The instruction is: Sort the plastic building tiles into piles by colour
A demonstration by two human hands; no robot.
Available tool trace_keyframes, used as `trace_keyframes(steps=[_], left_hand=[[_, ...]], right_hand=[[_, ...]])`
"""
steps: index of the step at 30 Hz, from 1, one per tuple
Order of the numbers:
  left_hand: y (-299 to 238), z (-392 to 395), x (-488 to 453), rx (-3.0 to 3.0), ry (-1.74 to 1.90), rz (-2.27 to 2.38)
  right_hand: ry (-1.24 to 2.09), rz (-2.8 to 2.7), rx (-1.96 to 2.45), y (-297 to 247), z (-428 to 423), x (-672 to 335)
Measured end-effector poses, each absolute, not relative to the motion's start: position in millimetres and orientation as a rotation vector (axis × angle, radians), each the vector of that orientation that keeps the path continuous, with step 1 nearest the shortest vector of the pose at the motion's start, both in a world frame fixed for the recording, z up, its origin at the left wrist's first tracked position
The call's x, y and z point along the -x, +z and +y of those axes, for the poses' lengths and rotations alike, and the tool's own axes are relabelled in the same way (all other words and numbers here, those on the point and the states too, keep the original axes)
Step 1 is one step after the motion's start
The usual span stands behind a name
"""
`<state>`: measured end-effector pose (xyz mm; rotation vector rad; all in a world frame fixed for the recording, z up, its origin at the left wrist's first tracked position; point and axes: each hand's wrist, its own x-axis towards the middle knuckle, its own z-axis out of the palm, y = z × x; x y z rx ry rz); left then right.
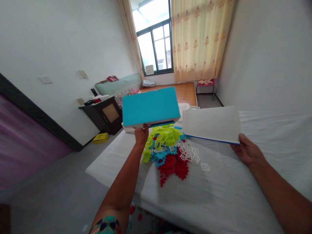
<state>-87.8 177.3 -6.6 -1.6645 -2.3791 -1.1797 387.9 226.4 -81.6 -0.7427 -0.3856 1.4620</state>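
Gripping the near lower edge of a blue box [151, 105], the left hand [141, 135] is clamped on it, some fingers hidden. The box is held up at the far left of a pile of coloured pieces [168, 138] on a white sheet [214, 191]. Right of the pile, the right hand [248, 151] has fingers clamped on the near right corner of a blue-edged white panel [212, 125].
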Motion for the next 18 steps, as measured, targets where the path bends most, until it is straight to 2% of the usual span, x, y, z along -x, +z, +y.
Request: trace_keyframes(steps=[7, 12, 15, 18], left_hand=[[9.9, 158.7, 99.7, 1.66, -1.536, -2.365], [20.8, 143.4, 103.2, 1.901, -1.544, -2.566], [29.5, 136.6, 97.0, 2.049, -1.544, -2.658], [32.5, 134.1, 86.1, 2.12, -1.483, -2.796]], right_hand=[[1.373, -0.441, 0.68, -69.5, 221.0, -392.1], [1.274, -0.577, 0.6, -21.3, 212.8, -372.9], [1.073, -0.812, 0.612, 16.5, 203.8, -344.8], [0.718, -1.163, 0.763, 44.1, 195.9, -308.9]])
